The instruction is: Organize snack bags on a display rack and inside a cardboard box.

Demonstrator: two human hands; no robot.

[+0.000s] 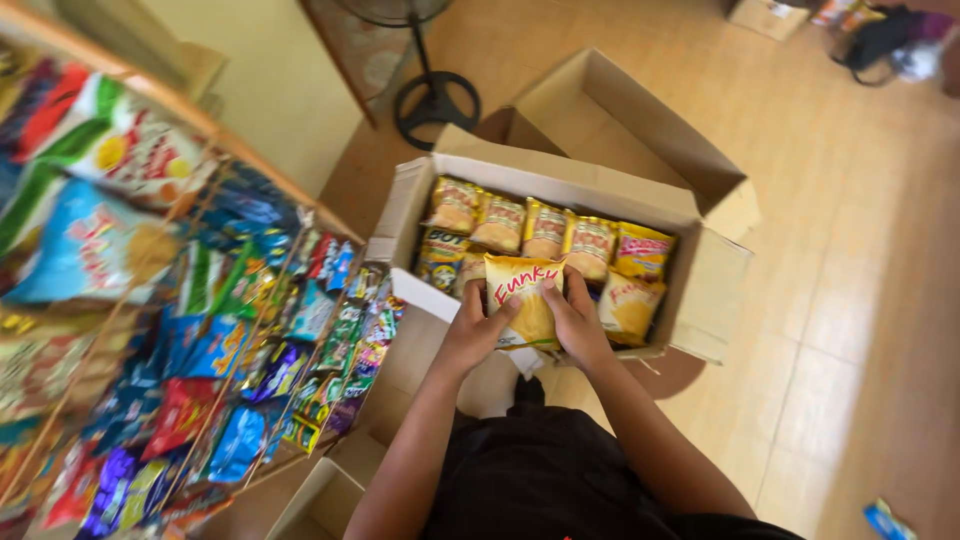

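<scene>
Two hands: left hand, right hand, centre of frame. One yellow snack bag held. One open cardboard box, about nine packets inside. One fan base, upper middle.

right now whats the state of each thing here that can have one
cardboard box: open, flaps out, part full of snack bags
yellow snack bag: sealed, upright, held over the box
left hand: grip closed on the bag's left edge
right hand: grip closed on the bag's right edge
second cardboard box: open, inside looks bare
display rack: packed with snack packets
floor fan: standing; running or not, cannot tell
</scene>
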